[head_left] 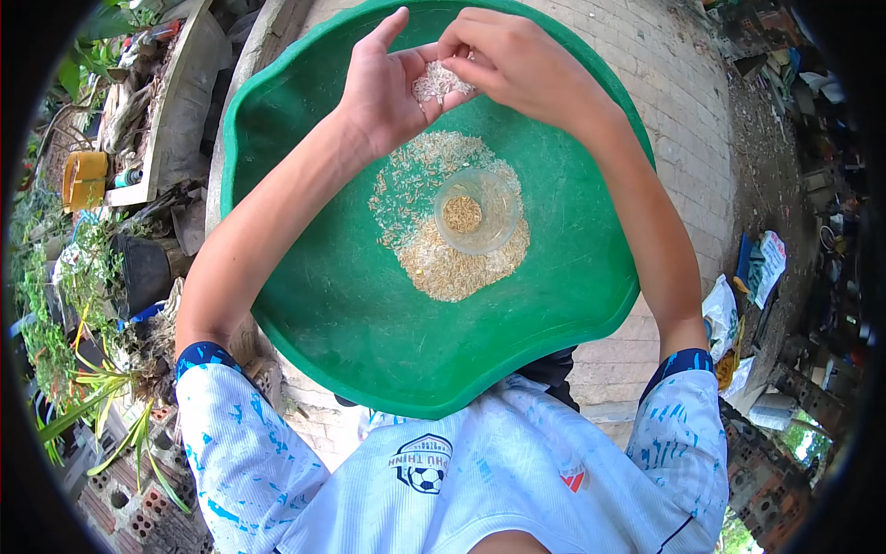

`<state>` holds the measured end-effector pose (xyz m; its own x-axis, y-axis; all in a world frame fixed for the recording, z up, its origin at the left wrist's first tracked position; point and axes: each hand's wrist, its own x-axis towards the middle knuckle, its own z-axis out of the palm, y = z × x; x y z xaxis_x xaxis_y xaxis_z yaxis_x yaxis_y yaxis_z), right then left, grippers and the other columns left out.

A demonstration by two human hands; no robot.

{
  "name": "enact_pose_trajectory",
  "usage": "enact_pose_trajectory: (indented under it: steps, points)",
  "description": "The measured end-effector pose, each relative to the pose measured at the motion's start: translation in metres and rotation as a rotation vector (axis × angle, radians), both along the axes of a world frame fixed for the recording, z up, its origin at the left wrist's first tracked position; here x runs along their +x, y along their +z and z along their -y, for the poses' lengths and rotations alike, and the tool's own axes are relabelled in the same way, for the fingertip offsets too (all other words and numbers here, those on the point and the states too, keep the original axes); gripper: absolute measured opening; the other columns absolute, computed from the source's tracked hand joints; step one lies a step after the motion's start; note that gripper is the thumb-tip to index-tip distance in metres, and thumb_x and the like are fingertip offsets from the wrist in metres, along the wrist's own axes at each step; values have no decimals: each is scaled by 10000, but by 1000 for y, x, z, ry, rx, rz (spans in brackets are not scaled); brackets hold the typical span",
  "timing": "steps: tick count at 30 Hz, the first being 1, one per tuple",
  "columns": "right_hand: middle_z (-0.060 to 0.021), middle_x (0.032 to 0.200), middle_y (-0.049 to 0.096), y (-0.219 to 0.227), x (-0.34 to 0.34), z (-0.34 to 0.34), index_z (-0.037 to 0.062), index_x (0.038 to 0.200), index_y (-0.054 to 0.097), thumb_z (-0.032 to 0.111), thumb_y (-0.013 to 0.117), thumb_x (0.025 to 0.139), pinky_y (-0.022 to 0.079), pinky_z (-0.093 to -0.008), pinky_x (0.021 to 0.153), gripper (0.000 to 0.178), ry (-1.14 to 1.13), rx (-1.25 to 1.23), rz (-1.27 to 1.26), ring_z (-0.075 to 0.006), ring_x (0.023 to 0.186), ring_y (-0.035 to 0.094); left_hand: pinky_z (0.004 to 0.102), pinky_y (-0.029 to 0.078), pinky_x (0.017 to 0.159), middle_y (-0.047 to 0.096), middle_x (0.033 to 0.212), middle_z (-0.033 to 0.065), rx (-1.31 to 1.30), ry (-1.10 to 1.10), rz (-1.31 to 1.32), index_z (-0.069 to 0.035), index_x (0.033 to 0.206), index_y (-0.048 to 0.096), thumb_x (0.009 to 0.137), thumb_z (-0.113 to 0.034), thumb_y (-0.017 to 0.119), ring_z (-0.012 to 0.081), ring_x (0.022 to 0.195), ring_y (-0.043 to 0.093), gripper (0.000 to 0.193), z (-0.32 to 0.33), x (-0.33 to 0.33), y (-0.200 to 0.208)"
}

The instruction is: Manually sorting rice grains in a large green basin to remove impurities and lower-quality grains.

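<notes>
My left hand (383, 88) is palm up over the far part of a green tray (341, 305), its thumb stretched out. White rice grains (439, 83) lie heaped in its cupped palm. Fingertips of my right hand (521, 65) pinch together at the edge of that heap; whatever is between them is too small to make out. Below the hands, a clear plastic cup (499, 210) stands on the tray with brownish unhusked grains (462, 215) at its bottom. Around it spreads a pile of mixed grains (457, 277), denser on the near side and thinly scattered at the far left.
The tray's raised, wavy rim comes close to my body. Pale paving (683, 120) lies beneath and beyond it. On the left are plants, a black pot (143, 272) and a yellow container (85, 180). White bags (722, 314) and bricks are at the right.
</notes>
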<state>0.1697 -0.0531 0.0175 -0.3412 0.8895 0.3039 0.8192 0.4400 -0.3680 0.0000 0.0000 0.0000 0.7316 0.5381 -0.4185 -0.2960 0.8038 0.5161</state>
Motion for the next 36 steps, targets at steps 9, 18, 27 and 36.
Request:
enact_pose_trajectory:
  steps: [9, 18, 27, 36]
  points:
    - [-87, 935, 624, -1, -5, 3, 47, 885, 687, 169, 641, 868, 517, -396, 758, 132, 118, -45, -37, -273, 826, 642, 367, 553, 918, 614, 1124, 141, 31, -85, 78, 91, 1232, 501, 1003, -504, 404, 231, 1016, 635, 645, -9, -13, -15]
    - [-104, 916, 651, 6, 6, 0, 22, 895, 693, 154, 629, 873, 515, -368, 759, 148, 74, -14, -170, -267, 823, 649, 376, 557, 943, 581, 1224, 183, 92, -23, -11, 108, 1330, 447, 1006, -522, 376, 279, 1116, 609, 712, 1, -5, -4]
    - [-109, 923, 654, 16, 16, 4, 12, 918, 701, 123, 642, 848, 518, -356, 769, 144, 133, -134, -137, -270, 826, 649, 387, 553, 959, 533, 1311, 228, 35, -45, 70, 118, 1408, 366, 1019, -507, 331, 338, 1200, 567, 737, -1, -4, -7]
    - [-153, 871, 674, 17, 12, -2, 1, 926, 707, 86, 659, 843, 510, -365, 694, 129, 110, -25, -178, -268, 801, 661, 412, 513, 1018, 518, 1334, 230, 52, -32, 52, 131, 1400, 362, 1020, -504, 330, 321, 1203, 565, 741, 1, -3, -2]
